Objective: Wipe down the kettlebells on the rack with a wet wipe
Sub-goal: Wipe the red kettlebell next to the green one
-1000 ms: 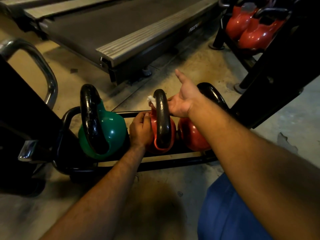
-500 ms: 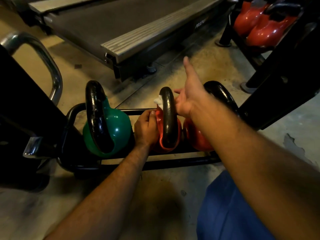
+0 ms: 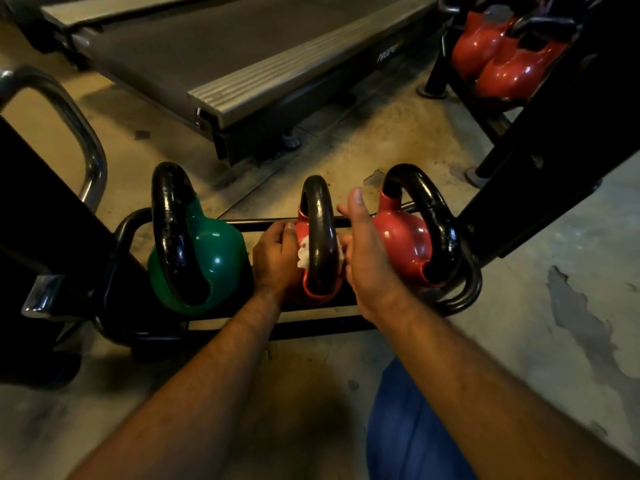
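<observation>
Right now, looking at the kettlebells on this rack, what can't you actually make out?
Head view only:
- Crumpled white wet wipe: mostly hidden behind the black handle of the middle red kettlebell; which hand holds it is unclear.
- Left hand: fingertips hidden against that kettlebell's body.
- Right hand: palm side hidden.
- Green kettlebell: underside lost in shadow.
- Grey treadmill: cut off by the top edge, logo too blurred to read.

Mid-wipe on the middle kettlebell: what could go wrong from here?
1. The wet wipe is bunched under the black handle; it may snag or slip from the left hand.
2. The right hand sits between the middle kettlebell and the right red kettlebell; fingers may get pinched.
</observation>
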